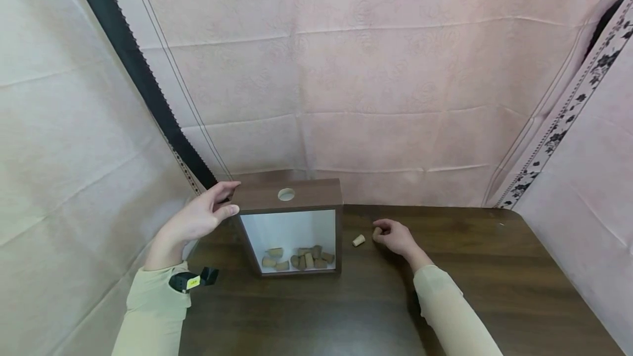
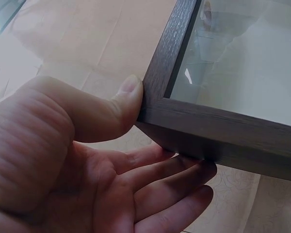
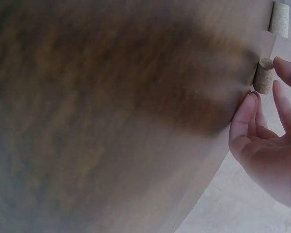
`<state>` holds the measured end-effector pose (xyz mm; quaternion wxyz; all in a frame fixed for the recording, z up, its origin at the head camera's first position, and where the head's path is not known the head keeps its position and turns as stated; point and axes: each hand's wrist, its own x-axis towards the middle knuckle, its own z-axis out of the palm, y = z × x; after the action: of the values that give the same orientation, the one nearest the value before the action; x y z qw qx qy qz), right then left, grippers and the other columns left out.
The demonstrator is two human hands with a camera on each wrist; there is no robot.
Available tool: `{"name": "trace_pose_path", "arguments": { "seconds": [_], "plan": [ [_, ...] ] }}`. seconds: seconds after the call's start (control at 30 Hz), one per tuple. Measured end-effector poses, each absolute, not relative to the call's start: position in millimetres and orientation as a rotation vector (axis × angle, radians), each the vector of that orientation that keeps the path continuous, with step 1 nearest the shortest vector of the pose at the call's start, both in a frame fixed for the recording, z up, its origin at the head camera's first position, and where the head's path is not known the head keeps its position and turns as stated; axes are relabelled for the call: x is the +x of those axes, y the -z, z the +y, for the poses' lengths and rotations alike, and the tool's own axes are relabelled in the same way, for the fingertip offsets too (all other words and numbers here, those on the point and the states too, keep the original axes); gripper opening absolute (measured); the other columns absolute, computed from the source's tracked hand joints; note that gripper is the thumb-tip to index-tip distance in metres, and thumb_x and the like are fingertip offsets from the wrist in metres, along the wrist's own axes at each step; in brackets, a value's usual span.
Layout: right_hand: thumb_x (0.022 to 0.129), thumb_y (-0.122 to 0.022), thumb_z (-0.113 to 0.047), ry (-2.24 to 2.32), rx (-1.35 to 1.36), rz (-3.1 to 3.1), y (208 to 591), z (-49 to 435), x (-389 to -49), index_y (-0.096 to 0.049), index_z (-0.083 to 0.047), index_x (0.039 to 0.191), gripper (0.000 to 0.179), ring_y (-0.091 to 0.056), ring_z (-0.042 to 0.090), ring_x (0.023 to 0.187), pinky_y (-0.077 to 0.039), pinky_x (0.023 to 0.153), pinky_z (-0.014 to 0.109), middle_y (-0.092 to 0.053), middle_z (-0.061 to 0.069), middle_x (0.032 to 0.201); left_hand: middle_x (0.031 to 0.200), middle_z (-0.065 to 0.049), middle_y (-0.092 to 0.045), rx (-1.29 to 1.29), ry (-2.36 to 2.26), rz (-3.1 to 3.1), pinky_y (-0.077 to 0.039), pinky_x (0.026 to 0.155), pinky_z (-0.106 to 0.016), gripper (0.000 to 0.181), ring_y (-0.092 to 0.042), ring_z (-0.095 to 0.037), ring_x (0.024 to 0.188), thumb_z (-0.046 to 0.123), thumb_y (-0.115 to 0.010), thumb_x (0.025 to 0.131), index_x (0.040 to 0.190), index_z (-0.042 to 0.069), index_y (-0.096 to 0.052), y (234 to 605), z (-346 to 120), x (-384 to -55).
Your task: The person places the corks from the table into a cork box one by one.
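Observation:
A dark wood-framed box (image 1: 340, 235) with a clear front stands on the table, a round hole (image 1: 286, 194) in its top. Several corks (image 1: 309, 260) lie inside at the bottom. My left hand (image 1: 200, 214) holds the box's upper left corner. In the left wrist view the thumb (image 2: 128, 99) presses the frame edge, and the fingers (image 2: 174, 194) reach round the adjoining side. To the right of the box my right hand (image 1: 395, 238) is at a cork (image 3: 264, 76), fingertips spread right around it. Another cork (image 1: 359, 240) lies between that hand and the box.
The dark wooden table (image 1: 445, 290) ends at a rounded corner on the right. Pale patterned cloth (image 1: 376, 98) hangs behind it and at both sides. A black strap device (image 1: 190, 280) sits on the left wrist.

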<state>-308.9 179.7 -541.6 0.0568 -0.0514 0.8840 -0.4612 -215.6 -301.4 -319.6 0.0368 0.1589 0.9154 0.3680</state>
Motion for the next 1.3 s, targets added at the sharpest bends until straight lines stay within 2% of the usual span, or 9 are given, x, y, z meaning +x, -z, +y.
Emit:
{"name": "trace_pose_path", "arguments": {
  "seconds": [0.27, 0.5, 0.83, 1.3],
  "plan": [
    [0.098, -0.076, -0.006, 1.347, -0.173, 2.724, 543.2, 181.2, -308.2, -0.069, -0.003, 0.136, 0.039, -0.064, 0.028, 0.107, -0.055, 0.089, 0.047, -0.071, 0.012, 0.119, 0.169, -0.031, -0.03, 0.489, -1.124, 2.819, -0.03, 0.118, -0.073, 0.067, -0.03, -0.054, 0.153, 0.02, -0.063, 0.11, 0.166, 0.002, -0.03, 320.7, -301.2, -215.9],
    [0.096, -0.079, -0.007, 1.319, -0.147, 2.738, 542.9, 182.4, -308.0, -0.071, -0.003, 0.132, 0.037, -0.064, 0.028, 0.104, -0.054, 0.088, 0.047, -0.071, 0.011, 0.114, 0.169, -0.029, -0.03, 0.492, -1.132, 2.813, -0.03, 0.118, -0.072, 0.067, -0.029, -0.053, 0.154, 0.02, -0.062, 0.11, 0.166, 0.002, -0.029, 322.2, -301.2, -216.1],
    [0.092, -0.083, -0.008, 1.263, -0.107, 2.758, 546.4, 183.2, -309.5, -0.074, -0.003, 0.12, 0.029, -0.064, 0.029, 0.106, -0.054, 0.092, 0.051, -0.07, 0.012, 0.115, 0.17, -0.029, -0.03, 0.482, -1.131, 2.81, -0.03, 0.118, -0.073, 0.068, -0.029, -0.054, 0.154, 0.02, -0.062, 0.11, 0.166, 0.003, -0.029, 321.9, -304.0, -215.9],
    [0.096, -0.079, -0.008, 1.245, -0.107, 2.749, 545.7, 186.9, -306.5, -0.074, -0.005, 0.119, 0.024, -0.063, 0.029, 0.106, -0.054, 0.092, 0.051, -0.069, 0.011, 0.115, 0.169, -0.03, -0.029, 0.493, -1.127, 2.807, -0.03, 0.117, -0.073, 0.068, -0.029, -0.055, 0.153, 0.02, -0.062, 0.11, 0.166, 0.002, -0.028, 321.1, -302.8, -216.4]
  ]
}}
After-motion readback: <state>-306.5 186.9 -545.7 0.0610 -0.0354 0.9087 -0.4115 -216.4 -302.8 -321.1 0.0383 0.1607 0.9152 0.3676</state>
